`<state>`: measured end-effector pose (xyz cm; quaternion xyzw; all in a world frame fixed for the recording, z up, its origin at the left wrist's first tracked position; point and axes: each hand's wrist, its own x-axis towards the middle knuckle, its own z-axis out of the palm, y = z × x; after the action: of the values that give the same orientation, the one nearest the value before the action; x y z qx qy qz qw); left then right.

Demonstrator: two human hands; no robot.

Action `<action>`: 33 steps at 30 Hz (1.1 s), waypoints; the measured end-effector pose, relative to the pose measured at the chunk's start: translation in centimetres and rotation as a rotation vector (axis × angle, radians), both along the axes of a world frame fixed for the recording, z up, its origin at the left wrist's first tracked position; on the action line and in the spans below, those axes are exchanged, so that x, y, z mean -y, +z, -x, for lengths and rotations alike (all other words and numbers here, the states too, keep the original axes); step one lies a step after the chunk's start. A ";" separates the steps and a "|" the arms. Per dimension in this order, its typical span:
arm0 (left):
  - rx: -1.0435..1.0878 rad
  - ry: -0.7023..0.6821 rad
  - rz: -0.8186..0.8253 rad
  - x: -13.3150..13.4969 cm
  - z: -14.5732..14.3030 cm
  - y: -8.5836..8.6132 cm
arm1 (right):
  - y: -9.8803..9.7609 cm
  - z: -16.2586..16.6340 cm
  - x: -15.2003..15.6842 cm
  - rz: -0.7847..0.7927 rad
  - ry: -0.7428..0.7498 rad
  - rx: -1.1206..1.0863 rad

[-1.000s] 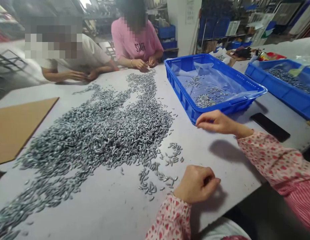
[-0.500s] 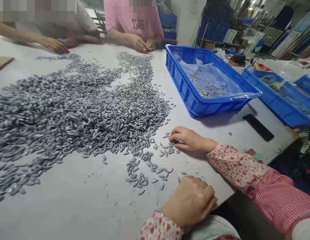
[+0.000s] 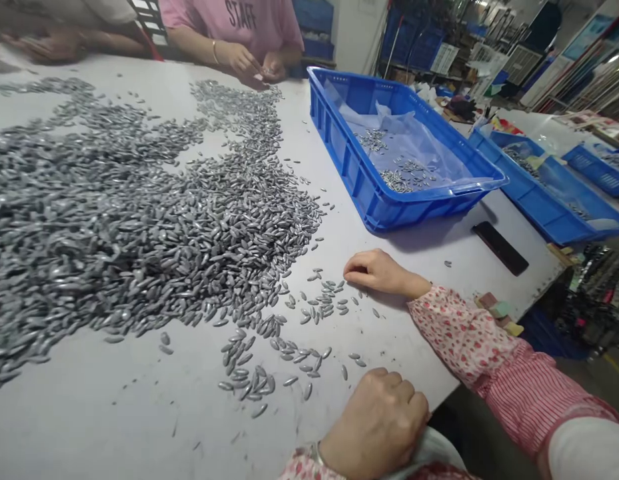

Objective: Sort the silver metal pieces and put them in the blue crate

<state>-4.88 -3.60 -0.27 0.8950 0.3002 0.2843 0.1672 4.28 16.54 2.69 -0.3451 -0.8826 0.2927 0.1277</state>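
Head view, your own hands first.

Your right hand [image 3: 382,273]: on the white table [image 3: 154,427], just below the near corner of the blue crate [image 3: 339,157]. It lies half open with the fingers loosely curled and has hold of nothing visible. The fingertips sit just beside a loose scatter of seeds. Sleeve: pink floral [image 3: 464,333].

Your left hand [image 3: 374,427]: farther from the crate, at the near edge of the table, curled into a loose fist with the knuckles up. The palm is hidden, so you cannot tell whether anything is inside.

Sunflower seeds [image 3: 139,247]: grey and striped, in a broad, uneven heap left of the crate, running off the left side of the view. Stray seeds [image 3: 249,377] lie loose on the table below the crate's near corner, between the heap and your hands.

Crate contents: a clear plastic liner [image 3: 404,127], with a few small patches of seeds [image 3: 396,180] on it.

Black phone [image 3: 500,248]: flat on the table, just right of the crate.

Second blue crate [image 3: 539,200]: right of the first, with seeds inside. Small blue basket [image 3: 596,170]: beyond it.

Co-worker in a pink T-shirt [image 3: 229,20]: across the table, left of the crate, with two hands [image 3: 246,63] close together at the far edge. Whatever they hold is too small to tell.

Another person's blurred hand [image 3: 54,47]: top left, well left of the crate.
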 end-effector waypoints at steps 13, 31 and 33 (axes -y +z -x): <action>-0.045 -0.017 0.055 0.2 -0.4 -0.4 | 0.6 0.3 2.0 -0.006 0.427 0.003; -0.041 -0.012 0.048 0.3 -0.5 -0.7 | -0.3 1.0 2.7 -0.182 0.259 -0.015; -0.034 -0.012 0.044 0.4 -0.6 -0.8 | -0.2 1.1 2.8 -0.180 0.252 -0.039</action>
<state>-4.31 -3.95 -1.02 0.8976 0.3040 0.2612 0.1834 3.21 13.74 2.47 -0.2128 -0.9389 0.2329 0.1374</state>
